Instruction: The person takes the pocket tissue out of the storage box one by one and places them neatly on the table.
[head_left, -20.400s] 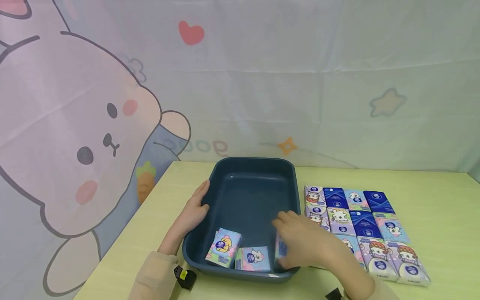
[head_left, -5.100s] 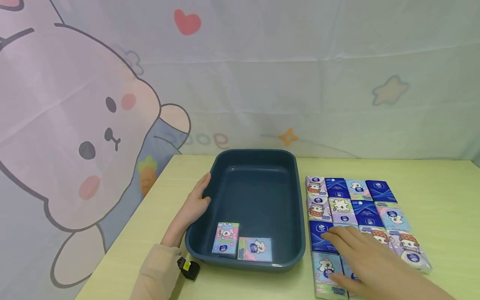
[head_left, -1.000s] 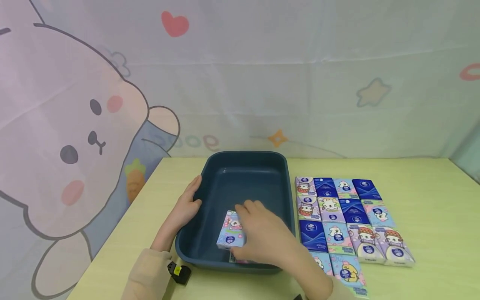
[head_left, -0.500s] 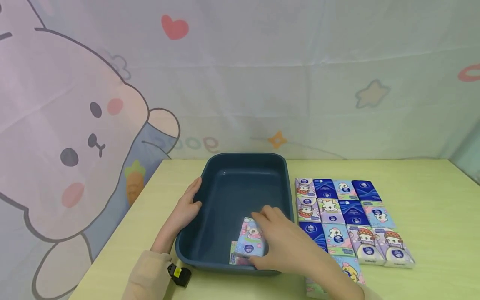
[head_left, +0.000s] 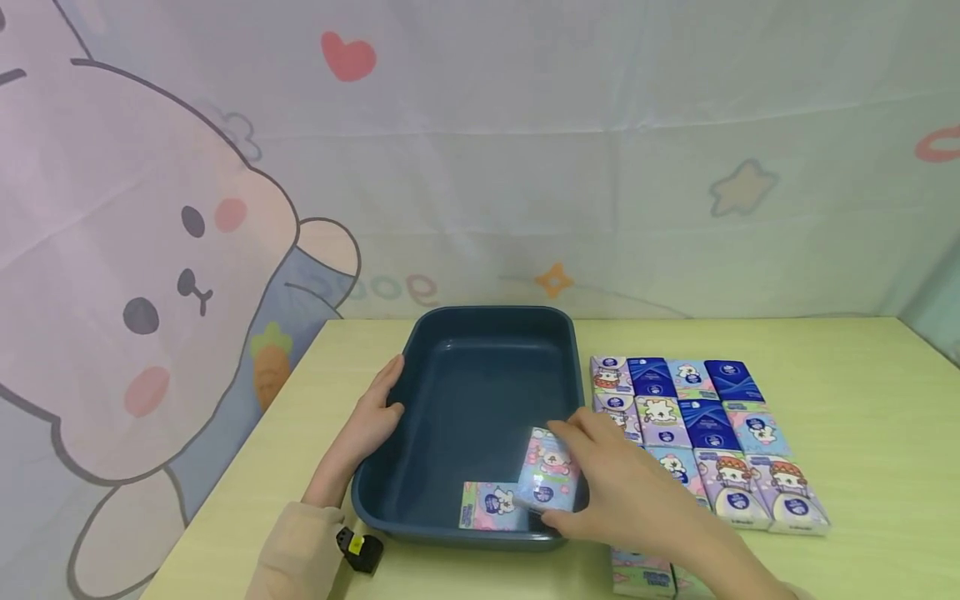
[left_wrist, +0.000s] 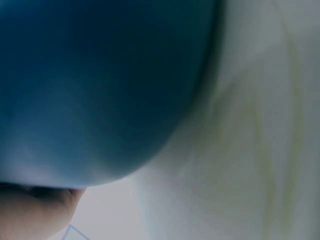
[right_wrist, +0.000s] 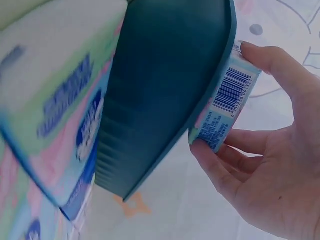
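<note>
My right hand (head_left: 626, 492) pinches a small pocket tissue pack (head_left: 547, 471), pink and light blue with a cartoon animal, between thumb and fingers. It is tilted above the front right part of a dark blue plastic tray (head_left: 487, 392). The right wrist view shows the barcode side of this tissue pack (right_wrist: 232, 90) overlapping the rim. Another tissue pack (head_left: 487, 507) lies flat at the tray's front edge, partly behind the held one. My left hand (head_left: 371, 421) rests straight-fingered against the tray's left outer wall; only a little of the hand (left_wrist: 35, 212) shows in the left wrist view.
Right of the tray, several tissue packs (head_left: 708, 423) in blue, purple and pastel lie in tight rows on the yellow table (head_left: 847, 400). My right forearm covers the nearest ones. A black wrist camera (head_left: 362, 550) sits by my left sleeve. A printed cloth (head_left: 525, 167) hangs behind.
The right hand has carried its tissue pack rightward across the tray in the last second, uncovering the pack lying at the front. The left hand stays in place.
</note>
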